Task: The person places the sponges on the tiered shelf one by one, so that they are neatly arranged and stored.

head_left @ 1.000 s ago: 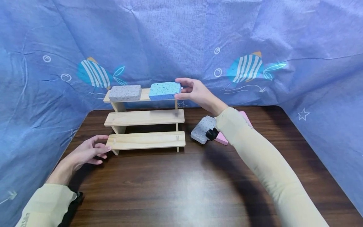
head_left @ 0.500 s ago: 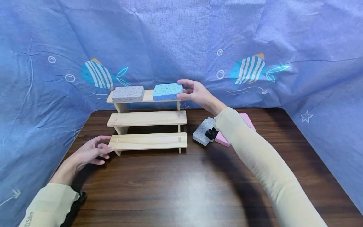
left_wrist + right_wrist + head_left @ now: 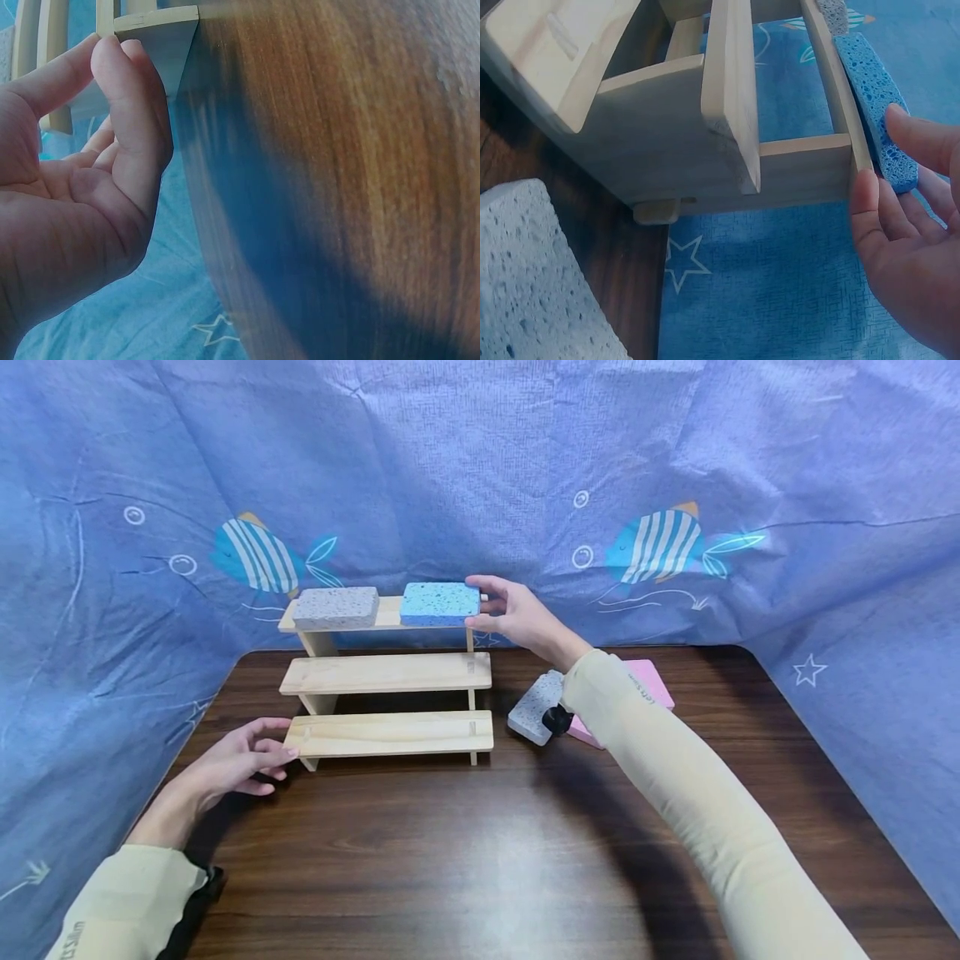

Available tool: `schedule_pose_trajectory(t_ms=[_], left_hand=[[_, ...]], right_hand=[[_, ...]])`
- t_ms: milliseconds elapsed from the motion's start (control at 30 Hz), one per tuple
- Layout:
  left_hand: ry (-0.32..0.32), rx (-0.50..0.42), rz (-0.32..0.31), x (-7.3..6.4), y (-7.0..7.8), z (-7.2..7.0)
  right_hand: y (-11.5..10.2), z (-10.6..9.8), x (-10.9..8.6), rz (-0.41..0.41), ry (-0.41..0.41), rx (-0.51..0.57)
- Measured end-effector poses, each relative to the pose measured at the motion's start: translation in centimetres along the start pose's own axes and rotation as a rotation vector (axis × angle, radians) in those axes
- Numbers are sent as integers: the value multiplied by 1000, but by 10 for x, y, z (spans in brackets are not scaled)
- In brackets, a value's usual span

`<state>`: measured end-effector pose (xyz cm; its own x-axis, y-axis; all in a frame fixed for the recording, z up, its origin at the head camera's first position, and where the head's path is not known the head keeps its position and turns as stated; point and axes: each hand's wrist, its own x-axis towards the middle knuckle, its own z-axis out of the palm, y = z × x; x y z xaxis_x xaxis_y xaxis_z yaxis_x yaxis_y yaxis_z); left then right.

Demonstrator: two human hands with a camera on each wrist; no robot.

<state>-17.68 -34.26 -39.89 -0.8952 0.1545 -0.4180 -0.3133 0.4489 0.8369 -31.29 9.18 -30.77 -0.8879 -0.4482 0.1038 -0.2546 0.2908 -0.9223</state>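
Note:
A three-tier wooden shelf stands toward the back of the table. My left hand pinches the left end of its lowest board between thumb and fingertips; the left wrist view has those tips at the board's edge. Up on the top board, my right hand holds a blue sponge by its right end, thumb on one side and fingers on the other. In the right wrist view the blue sponge lies along the top board, its far end near a grey sponge. That grey sponge sits at the top board's left end.
Right of the shelf, another grey sponge lies on the dark wooden table. Beside it is a pink sponge, partly hidden by my right sleeve. A blue fish-print cloth hangs behind and along both sides.
The blue sponge has turned slightly and now lies straighter along the top board, with my right hand shifting a little with it. My left hand keeps its place at the lowest board.

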Motion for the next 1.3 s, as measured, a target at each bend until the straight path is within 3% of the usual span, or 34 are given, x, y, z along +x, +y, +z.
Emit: schedule_pose_trajectory(t_ms=[433, 833, 1300], left_hand=[[6, -12, 7, -1, -2, 0], [-4, -2, 28, -1, 1, -1], [-6, -15, -5, -3, 4, -2]], right_hand=[[-4, -1, 5, 50, -21, -4], [-5, -2, 8, 45, -6, -60], [-8, -4, 11, 76, -25, -79]])
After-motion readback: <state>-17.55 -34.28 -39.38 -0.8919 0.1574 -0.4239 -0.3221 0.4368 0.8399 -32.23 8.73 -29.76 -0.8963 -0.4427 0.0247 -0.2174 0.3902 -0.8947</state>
